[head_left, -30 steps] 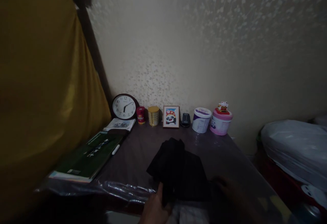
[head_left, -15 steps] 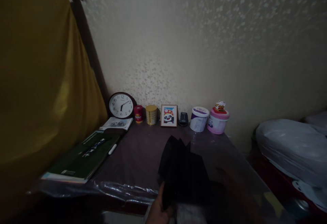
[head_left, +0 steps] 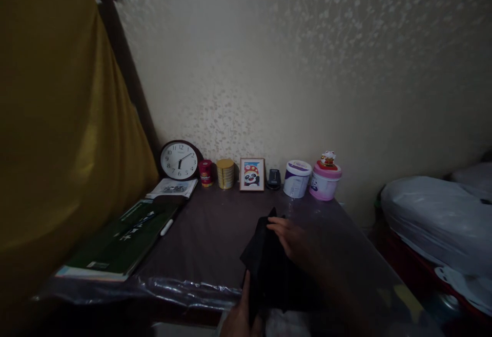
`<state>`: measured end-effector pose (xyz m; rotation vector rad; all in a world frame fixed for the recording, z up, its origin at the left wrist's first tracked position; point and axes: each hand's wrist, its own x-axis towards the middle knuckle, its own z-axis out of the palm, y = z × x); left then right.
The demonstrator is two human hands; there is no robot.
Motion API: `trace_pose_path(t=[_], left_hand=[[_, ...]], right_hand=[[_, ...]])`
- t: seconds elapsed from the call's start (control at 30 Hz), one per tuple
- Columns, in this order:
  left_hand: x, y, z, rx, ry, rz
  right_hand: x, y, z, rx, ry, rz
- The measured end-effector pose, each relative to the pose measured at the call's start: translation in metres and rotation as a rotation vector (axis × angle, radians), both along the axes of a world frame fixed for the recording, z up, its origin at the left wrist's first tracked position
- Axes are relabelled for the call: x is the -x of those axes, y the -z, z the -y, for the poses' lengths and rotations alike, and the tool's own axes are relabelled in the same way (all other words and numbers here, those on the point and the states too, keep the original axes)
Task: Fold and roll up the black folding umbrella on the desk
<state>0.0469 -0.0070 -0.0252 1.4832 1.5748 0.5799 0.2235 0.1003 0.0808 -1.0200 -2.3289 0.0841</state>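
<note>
A black pleated cloth thing point(head_left: 269, 270), with loose pointed folds like a slack umbrella, is held up over the near part of the table. My left hand point(head_left: 242, 316) grips its lower left side, with one finger stretched up along the edge. My right hand point(head_left: 290, 239) reaches in from the right, its fingers closed together on the upper edge near a pointed fold. Dim light hides the thing's lower part and my right thumb.
The table point(head_left: 215, 234) has a clear plastic cover. Along the wall stand a clock point(head_left: 179, 160), a red can point(head_left: 206, 174), a yellow tin point(head_left: 225, 174), a panda picture point(head_left: 252, 174) and two tubs, one purple-white point(head_left: 297, 179), one pink point(head_left: 325, 180). A green book point(head_left: 123, 239) and white pen point(head_left: 166, 227) lie left.
My right hand, a dim blur at the right before, has come onto the cloth's top edge. The splayed upper folds now lie closer together. My left hand keeps its hold.
</note>
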Motion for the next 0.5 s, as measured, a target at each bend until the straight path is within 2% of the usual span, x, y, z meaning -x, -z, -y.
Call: trace_pose_path(t=[0.17, 0.33, 0.5], left_hand=[[-0.001, -0.002, 0.000, -0.062, 0.049, -0.033], [-0.003, -0.004, 0.000, -0.040, 0.038, -0.042], [-0.003, -0.003, -0.001, -0.023, 0.077, -0.104]], right_hand=[[0.011, -0.012, -0.007, 0.072, -0.090, 0.256], [0.008, -0.012, -0.015, 0.125, -0.039, 0.323], [0.006, -0.009, -0.022, 0.103, -0.018, 0.342]])
